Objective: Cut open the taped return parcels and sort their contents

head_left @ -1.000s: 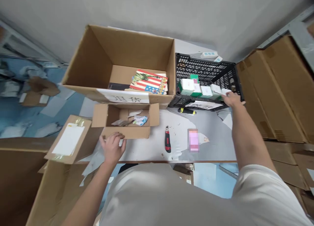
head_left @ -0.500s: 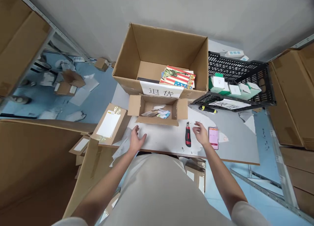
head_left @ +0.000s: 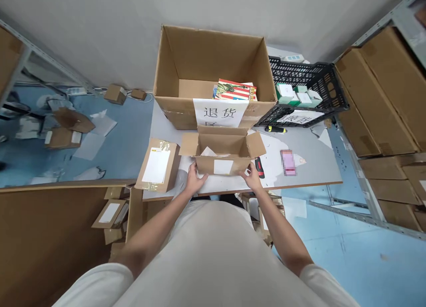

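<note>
Tabletop (head_left: pixel 313 158) beneath our fingers | left hand (head_left: pixel 194 182) and right hand (head_left: pixel 253 182) grip small carton (head_left: pixel 223 158) between them | we judge it light, stiff-walled; best held by lower corners

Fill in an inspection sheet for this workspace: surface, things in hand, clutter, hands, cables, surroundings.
Surface: pale table, patches of differing shade.
Things in hand: small carton, side flaps spread, white label on the near side, something white inside.
Clutter: red-black cutter, partly hidden; yellow-black tool; phone; taped parcel at left.
Hands: left hand and right hand each grip a near corner of the small carton.
Cables: pale cable on the floor by the table's far left corner.
Surroundings: large carton holding a striped booklet; black crate holding green-white boxes; brown boxes stacked right.
</note>
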Available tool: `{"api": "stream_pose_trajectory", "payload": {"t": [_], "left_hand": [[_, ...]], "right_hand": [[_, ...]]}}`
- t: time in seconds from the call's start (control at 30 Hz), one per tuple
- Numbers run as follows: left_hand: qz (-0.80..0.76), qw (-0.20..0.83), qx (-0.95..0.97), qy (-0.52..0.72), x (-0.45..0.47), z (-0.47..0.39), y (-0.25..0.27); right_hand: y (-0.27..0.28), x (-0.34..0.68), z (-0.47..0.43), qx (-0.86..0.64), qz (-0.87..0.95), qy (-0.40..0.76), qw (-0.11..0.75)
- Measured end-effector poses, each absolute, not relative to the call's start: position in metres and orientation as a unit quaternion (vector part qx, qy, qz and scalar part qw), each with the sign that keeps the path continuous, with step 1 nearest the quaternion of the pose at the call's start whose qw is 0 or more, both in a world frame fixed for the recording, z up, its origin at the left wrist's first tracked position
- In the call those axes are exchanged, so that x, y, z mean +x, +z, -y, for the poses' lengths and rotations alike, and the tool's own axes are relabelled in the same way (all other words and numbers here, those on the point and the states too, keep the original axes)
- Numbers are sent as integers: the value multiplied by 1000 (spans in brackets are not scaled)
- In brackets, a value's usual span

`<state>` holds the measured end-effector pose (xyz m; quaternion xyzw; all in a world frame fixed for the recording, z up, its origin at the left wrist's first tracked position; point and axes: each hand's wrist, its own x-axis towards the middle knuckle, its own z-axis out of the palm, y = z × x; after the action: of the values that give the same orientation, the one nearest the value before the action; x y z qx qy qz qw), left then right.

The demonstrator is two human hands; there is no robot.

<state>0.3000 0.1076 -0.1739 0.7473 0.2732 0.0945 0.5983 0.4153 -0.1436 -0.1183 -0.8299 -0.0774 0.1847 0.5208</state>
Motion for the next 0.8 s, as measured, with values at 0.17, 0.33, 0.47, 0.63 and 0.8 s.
{"api": "stream_pose_trajectory", "payload": {"t": [0.17, 0.33, 0.47, 0.63, 0.8], "left_hand": [[-236, 588, 772, 58, 254, -90, -158], [-231, 570, 789, -14, 258, -90, -158], [-209, 595, 774, -56, 256, -94, -161], [-209, 594, 775, -54, 249, -85, -169], [-220, 571, 790, 28, 256, -76, -164]], "right_hand": [[-121, 363, 184, -807, 15, 189, 559], [-125, 355, 187, -786, 12, 231, 573], [-130, 355, 196, -736, 24, 279, 616], [-149, 344, 204, -763, 59, 276, 582], [-156, 342, 189, -809, 36, 181, 558]]}}
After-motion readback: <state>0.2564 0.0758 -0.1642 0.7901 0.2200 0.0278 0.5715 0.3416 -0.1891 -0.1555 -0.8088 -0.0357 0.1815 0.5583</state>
